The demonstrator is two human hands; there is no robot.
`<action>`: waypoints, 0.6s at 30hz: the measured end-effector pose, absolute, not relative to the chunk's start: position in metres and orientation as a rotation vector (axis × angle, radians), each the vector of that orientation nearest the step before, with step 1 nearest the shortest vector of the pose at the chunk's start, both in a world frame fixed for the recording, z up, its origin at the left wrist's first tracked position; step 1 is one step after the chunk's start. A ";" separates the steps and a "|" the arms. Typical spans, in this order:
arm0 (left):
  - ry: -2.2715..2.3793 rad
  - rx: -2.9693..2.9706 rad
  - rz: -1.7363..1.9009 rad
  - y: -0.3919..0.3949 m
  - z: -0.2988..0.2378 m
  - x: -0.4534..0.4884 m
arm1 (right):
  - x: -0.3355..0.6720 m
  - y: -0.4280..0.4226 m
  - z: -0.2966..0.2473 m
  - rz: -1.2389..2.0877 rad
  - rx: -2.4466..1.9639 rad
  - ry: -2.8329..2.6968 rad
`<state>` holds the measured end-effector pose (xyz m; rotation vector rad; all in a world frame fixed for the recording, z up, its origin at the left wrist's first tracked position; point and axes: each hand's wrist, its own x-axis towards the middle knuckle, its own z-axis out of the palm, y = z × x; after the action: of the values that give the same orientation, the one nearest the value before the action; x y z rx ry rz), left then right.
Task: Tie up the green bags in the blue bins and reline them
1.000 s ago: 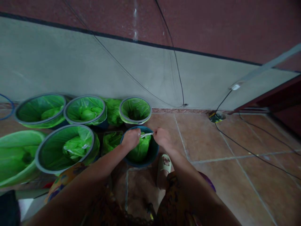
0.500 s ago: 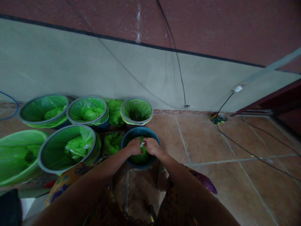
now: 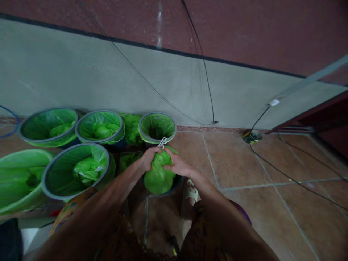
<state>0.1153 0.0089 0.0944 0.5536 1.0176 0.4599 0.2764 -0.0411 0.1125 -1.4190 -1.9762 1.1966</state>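
A bulging green plastic bag [image 3: 158, 177] with a white tie [image 3: 162, 141] at its top is above the dark blue bucket [image 3: 178, 182], hiding most of it. My left hand [image 3: 149, 158] grips the bag's upper left side near the tie. On the opposite side, my right hand [image 3: 178, 165] holds the bag with fingers partly spread over it. What is inside the bag cannot be made out. Just behind stands a grey-rimmed bin [image 3: 158, 140] lined with green plastic.
Several lined bins stand left, among them a near bin [image 3: 49, 192] and a green tub [image 3: 27, 155]. More green plastic [image 3: 131, 127] lies between bins. A slippered foot [image 3: 190, 192] is right of the bucket. A black cable [image 3: 290, 179] crosses the tiled floor.
Both hands have risen from inside the blue bucket, bringing the green bag up with them. Its white tie now stands above my fingers.
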 end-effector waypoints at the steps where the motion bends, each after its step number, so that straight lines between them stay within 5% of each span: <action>1: 0.989 0.521 0.424 0.011 0.101 0.114 | 0.276 -0.041 0.115 1.178 -1.434 -1.968; 6: 1.114 0.766 0.455 0.020 0.114 0.110 | 0.276 -0.037 0.115 0.929 -1.737 -1.943; 10: 1.268 1.639 0.723 0.014 0.121 0.106 | 0.271 -0.032 0.106 1.289 -1.821 -1.389; 14: 0.997 2.264 0.412 -0.006 0.129 0.105 | 0.267 -0.029 0.106 1.605 -1.514 -0.610; 18: 1.119 2.198 0.139 -0.013 0.120 0.112 | 0.270 -0.033 0.112 1.874 -1.339 -0.525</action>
<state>0.1117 -0.0129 0.1200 2.1980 1.1194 0.1388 0.2704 -0.0326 0.1121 -1.3394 -0.5252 1.8735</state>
